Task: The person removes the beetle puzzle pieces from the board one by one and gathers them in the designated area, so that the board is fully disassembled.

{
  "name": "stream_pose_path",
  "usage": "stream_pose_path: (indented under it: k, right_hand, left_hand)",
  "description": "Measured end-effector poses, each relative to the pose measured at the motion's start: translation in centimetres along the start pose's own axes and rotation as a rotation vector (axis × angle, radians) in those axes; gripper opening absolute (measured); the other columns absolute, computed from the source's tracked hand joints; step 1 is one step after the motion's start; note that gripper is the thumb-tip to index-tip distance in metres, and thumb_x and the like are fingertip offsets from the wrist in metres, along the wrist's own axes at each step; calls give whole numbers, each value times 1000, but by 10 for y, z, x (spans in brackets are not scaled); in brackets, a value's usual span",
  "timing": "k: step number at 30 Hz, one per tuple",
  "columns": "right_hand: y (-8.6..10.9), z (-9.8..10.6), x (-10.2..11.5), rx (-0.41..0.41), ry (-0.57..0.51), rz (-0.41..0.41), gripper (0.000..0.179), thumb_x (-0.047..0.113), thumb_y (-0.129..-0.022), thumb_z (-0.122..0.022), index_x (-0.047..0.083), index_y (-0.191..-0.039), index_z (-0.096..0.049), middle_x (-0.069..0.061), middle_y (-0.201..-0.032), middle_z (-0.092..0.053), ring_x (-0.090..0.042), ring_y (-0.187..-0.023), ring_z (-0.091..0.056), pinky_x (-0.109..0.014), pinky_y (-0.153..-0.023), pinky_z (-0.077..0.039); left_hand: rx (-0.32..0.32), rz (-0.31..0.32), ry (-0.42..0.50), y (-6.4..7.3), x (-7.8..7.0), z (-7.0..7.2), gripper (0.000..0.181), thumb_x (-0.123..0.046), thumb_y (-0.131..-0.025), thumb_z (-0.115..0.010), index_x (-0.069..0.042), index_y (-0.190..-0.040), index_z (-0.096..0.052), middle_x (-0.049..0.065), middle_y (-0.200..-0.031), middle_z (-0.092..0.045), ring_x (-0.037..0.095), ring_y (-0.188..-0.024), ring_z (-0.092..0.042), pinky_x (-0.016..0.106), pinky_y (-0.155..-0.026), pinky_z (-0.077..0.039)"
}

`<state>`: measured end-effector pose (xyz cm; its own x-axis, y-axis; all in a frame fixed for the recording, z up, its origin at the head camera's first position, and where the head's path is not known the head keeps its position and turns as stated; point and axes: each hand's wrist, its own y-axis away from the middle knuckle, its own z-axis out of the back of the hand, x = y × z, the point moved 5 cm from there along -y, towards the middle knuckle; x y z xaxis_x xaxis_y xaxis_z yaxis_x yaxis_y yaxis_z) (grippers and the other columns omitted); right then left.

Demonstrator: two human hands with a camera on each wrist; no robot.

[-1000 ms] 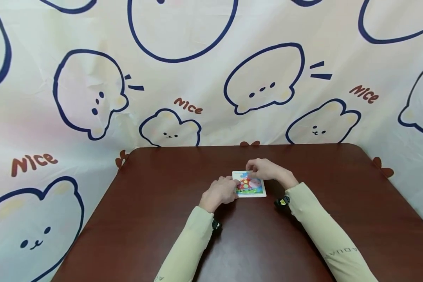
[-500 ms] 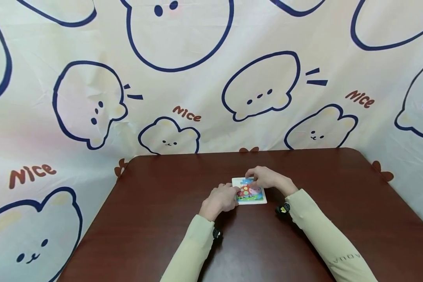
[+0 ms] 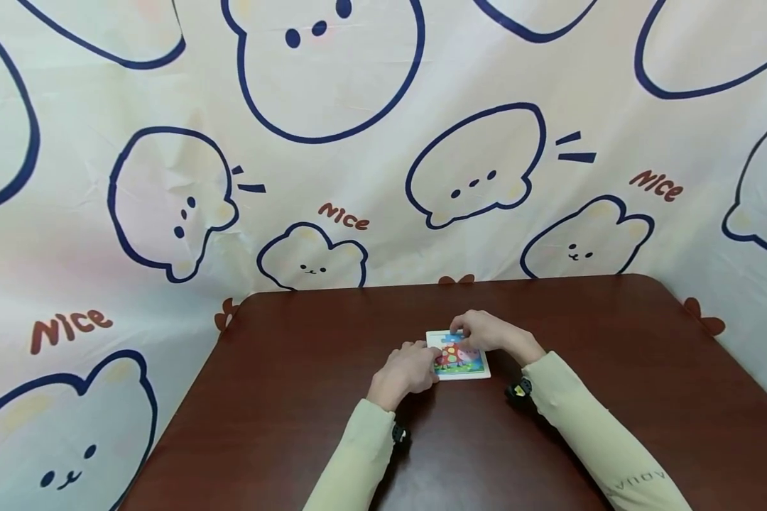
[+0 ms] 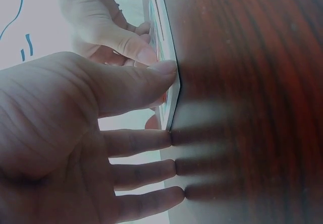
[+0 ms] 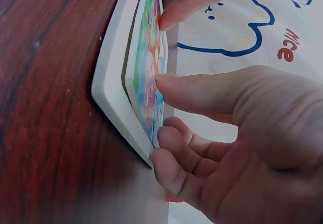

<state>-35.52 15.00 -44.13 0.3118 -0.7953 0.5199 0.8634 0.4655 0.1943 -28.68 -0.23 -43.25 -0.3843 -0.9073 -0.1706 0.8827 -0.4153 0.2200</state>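
A small picture board (image 3: 463,367) lies flat on the table, its colourful cartoon panel set in a white frame (image 5: 108,77). My left hand (image 3: 408,369) rests at the board's left side. In the left wrist view its thumb (image 4: 136,82) lies on the board's edge, while the other fingers (image 4: 144,176) reach down straight to the tabletop. My right hand (image 3: 488,331) is over the far right part of the board. Its thumb (image 5: 197,90) touches the picture, and its curled fingers (image 5: 174,148) grip near the corner. What lies under the fingertips is hidden.
The brown wooden table (image 3: 307,397) extends around the board on all sides. Behind it hangs a pale cloth (image 3: 383,177) printed with blue-outlined bears. Each wrist wears a dark strap-like device, such as the right wrist device (image 3: 520,390).
The head view has tilted up slightly, so the table and hands appear lower. Both hands stay on the board, with only slight movement of the right fingers.
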Motion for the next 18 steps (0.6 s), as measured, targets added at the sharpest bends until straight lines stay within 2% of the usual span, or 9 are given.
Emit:
stream_pose_path:
  k: [7,13,18]
  right_hand:
    - [5,-6,-6,-1,-25,-24,26,9,-88,-71,9,-114,-66,-9,-100,-63,-19,-82,-56,-29,-71,-53]
    - [3,-5,-6,10,5,-11,23,6,-90,-67,12,-112,-61,-9,-106,-58,-20,-88,-53,-31,-76,-49]
    - [0,-4,-2,-11,-9,26,24,7,-89,-70,13,-107,-55,-9,-104,-51,-21,-90,-48,-34,-78,-44]
  left_hand:
    - [2,-6,6,-1,-6,-5,51,-32,-88,-72,-22,-136,-58,6,-132,-57,26,-108,-50,46,-99,-45]
    - [-18,-14,-4,-2,-6,-2,50,-31,-88,-72,-21,-135,-59,6,-133,-57,27,-111,-51,47,-99,-46]
    - [-26,-16,-12,0,-4,1,50,-31,-87,-73,-21,-135,-60,6,-135,-57,29,-115,-53,48,-98,-47]
